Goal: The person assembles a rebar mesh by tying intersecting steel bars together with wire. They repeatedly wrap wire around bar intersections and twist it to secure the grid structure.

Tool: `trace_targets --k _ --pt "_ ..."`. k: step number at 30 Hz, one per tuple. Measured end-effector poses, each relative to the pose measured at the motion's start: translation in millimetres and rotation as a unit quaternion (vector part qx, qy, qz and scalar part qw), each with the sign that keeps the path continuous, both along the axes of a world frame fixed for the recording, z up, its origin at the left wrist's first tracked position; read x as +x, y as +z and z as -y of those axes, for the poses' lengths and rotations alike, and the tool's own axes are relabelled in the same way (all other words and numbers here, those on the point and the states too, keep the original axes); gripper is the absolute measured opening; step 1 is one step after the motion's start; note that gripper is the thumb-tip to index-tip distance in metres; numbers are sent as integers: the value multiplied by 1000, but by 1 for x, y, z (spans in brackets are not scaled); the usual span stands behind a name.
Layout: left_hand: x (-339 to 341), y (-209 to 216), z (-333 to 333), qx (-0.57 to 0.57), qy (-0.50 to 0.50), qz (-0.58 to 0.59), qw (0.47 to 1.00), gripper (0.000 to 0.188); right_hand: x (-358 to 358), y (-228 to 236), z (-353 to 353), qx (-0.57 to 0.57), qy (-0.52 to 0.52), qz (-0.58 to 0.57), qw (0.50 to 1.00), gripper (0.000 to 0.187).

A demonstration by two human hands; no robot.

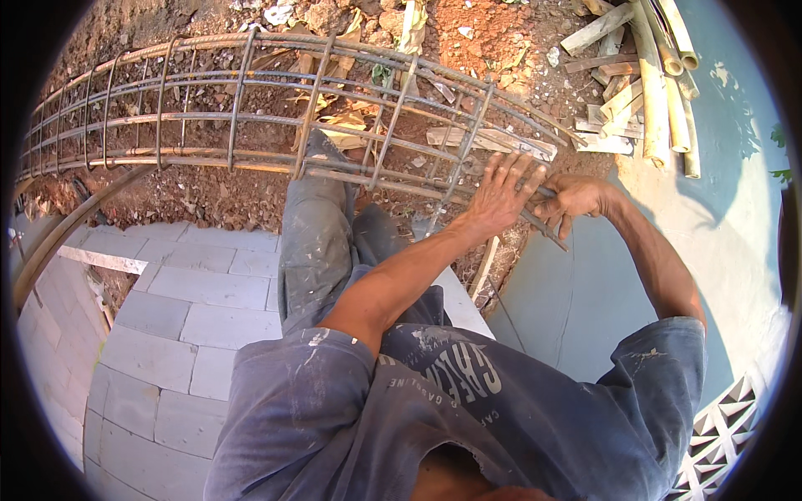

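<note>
A long cage of rusty rebar (238, 117), tied with square stirrups, stretches from the far left to just in front of me. Over the bars at its right end lies my left hand (499, 199), back up, its fingers bent round the steel; its thumb is hidden. Close beside it, my right hand (578, 197) is closed on a dark metal rod (547, 230) that slants down past its fingers. Whether this rod is a bar end or a tool, I cannot make out. My trousered leg (313, 209) meets the cage's near side.
Reddish soil (476, 42) with stones and dry leaves lies under and beyond the cage. Bamboo poles (656, 92) and wood offcuts are heaped at the far right, by a grey-blue surface (555, 284). Pale blocks (213, 288) spread at the left, near a curved pole (75, 225).
</note>
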State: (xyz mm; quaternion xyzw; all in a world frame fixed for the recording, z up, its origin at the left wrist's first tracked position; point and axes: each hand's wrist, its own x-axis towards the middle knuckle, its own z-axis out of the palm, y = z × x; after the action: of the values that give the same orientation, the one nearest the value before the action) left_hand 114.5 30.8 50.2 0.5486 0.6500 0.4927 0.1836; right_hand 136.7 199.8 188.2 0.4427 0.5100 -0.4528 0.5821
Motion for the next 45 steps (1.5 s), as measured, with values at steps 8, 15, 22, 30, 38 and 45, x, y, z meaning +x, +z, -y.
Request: trace_targets --k 8,15,22,30,38,45 --pt "-5 -2 -18 -63 -13 29 997 45 -29 14 0 87 274 -58 956 70" --pt "-33 15 -52 -159 61 85 982 40 3 4 1 370 626 -276 629 43" --pt "-36 14 -44 -144 -53 7 988 35 23 -9 -6 271 514 -179 793 22" --pt "3 -5 -21 -79 -117 -89 986 51 19 21 22 106 239 -52 964 81" --pt "-30 28 -59 -192 -62 6 979 57 52 -20 12 463 604 -238 604 54" --pt "-18 30 -57 -151 33 -10 988 42 41 -23 -6 415 599 -274 627 29"
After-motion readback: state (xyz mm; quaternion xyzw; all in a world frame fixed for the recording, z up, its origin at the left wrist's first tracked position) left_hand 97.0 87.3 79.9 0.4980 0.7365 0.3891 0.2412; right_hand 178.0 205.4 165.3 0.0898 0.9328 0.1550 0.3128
